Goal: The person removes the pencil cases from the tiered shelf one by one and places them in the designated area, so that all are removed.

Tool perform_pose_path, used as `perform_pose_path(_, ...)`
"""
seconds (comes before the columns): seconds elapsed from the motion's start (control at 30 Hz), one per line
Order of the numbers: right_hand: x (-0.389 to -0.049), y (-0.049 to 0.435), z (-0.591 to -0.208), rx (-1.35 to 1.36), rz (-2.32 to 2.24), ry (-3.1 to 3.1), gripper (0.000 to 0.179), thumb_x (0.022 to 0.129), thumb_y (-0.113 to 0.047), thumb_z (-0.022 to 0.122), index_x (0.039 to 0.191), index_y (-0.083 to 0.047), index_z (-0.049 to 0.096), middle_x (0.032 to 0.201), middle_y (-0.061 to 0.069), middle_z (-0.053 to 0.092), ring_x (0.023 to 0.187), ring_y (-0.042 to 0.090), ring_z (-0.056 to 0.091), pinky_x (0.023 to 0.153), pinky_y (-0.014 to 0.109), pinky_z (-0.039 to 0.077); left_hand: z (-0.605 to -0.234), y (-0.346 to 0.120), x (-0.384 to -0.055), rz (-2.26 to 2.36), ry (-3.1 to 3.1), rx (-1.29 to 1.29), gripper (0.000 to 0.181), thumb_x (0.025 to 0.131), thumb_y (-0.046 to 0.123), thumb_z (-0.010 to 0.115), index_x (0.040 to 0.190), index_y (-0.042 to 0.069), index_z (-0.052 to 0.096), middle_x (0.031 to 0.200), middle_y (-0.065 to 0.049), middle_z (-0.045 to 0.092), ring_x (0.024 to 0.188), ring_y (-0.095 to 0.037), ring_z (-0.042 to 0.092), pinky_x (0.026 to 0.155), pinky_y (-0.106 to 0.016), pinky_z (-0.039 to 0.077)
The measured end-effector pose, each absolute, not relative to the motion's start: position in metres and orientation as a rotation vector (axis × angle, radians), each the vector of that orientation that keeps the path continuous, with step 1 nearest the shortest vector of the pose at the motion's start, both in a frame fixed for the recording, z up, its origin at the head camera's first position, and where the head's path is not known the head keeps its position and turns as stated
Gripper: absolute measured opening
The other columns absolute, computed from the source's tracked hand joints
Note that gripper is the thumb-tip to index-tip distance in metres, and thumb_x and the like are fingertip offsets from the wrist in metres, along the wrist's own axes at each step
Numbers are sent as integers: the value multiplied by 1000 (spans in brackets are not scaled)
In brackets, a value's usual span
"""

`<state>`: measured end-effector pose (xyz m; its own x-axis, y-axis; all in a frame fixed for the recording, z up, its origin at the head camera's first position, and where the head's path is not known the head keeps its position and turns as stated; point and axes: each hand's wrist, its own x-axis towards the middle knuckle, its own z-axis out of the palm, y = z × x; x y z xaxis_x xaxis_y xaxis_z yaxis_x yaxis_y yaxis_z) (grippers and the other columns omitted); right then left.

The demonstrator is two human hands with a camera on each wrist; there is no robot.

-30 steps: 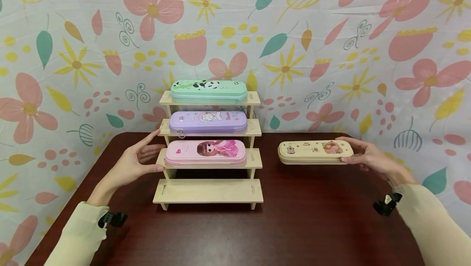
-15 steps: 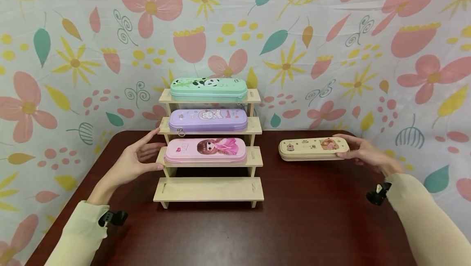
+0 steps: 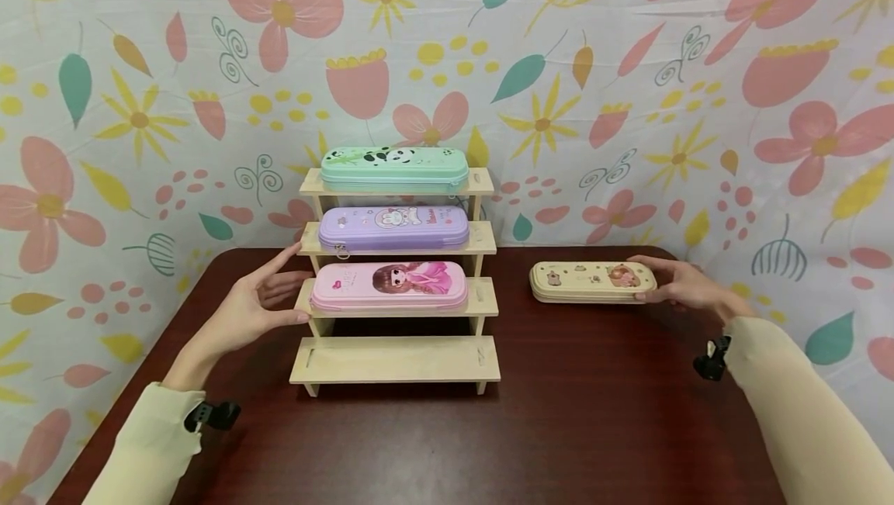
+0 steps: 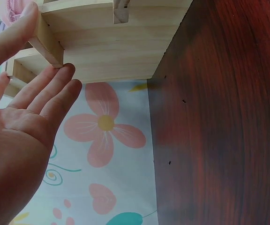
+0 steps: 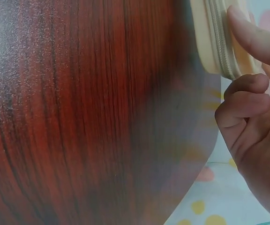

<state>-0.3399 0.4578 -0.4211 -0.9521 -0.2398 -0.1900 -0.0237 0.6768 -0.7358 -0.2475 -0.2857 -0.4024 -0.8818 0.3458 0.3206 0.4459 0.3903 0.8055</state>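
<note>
My right hand (image 3: 687, 284) pinches the right end of a cream pencil case (image 3: 590, 282) with cartoon prints, thumb at the front. The case lies level at the back right of the table; its zipper (image 5: 221, 40) shows beside my thumb in the right wrist view. A four-step wooden display rack (image 3: 394, 361) stands left of it. My left hand (image 3: 254, 303) touches the rack's left side with extended fingers, index at the second shelf, thumb at the third. Pencil cases lie on the upper shelves: mint panda (image 3: 394, 170), purple rabbit (image 3: 394, 228) and pink girl (image 3: 387, 286). The lowest shelf is bare.
The dark red wooden table (image 3: 559, 412) extends around the rack. Behind it hangs a floral cloth (image 3: 594, 63). Black wrist cameras sit at both sleeves (image 3: 789, 381).
My right hand has shifted slightly left and back, and its grip sits nearer the cream pencil case's right end. The case now looks more level. My left hand keeps its place at the rack.
</note>
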Motion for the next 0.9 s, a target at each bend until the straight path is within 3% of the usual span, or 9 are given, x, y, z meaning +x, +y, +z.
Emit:
perform_pose_path(0.1,-344,459,-422,-232,-1123,2626,86,92,-18,84,163,-7,38,135,25,55,47,13,33,46,32,39,-402,-286,-248,-1520,-2532,-721,106,84,2,89,169,26,29,141,-23,63,131,-28,62,102,-22,50)
perform_pose_path(0.33,-350,461,-426,-277,-1107,2597,86,92,-12,82,163,-2,35,105,19,71,45,12,31,45,29,37,-403,-286,-249,-1541,-2508,-750,107,84,-1,89,169,24,28,142,-24,61,131,-29,61,102,-20,50)
perform_pose_path(0.47,-350,460,-428,-316,-1105,2587,85,93,-9,80,162,1,33,109,20,69,45,13,35,45,30,39,-404,-286,-249,-1546,-2504,-760,107,84,-1,88,169,23,28,143,-25,61,131,-26,62,102,-20,50)
perform_pose_path(0.6,-350,460,-429,-334,-1111,2594,84,94,-8,79,163,1,32,119,25,62,47,15,37,46,32,40,-404,-285,-249,-1544,-2506,-756,106,85,0,89,169,23,28,144,-24,60,131,-30,61,102,-21,50)
perform_pose_path(0.77,-352,459,-432,-354,-1071,2633,84,96,-11,79,164,1,31,116,24,63,49,17,42,47,33,44,-405,-286,-249,-1537,-2505,-756,107,85,0,89,169,24,28,145,-24,60,131,-26,62,102,-20,50)
perform_pose_path(0.9,-353,460,-434,-334,-1048,2671,85,96,-14,79,164,1,30,86,18,63,48,18,44,47,34,45,-405,-286,-248,-1532,-2511,-747,106,85,0,89,169,24,28,144,-25,60,131,-30,61,102,-20,50)
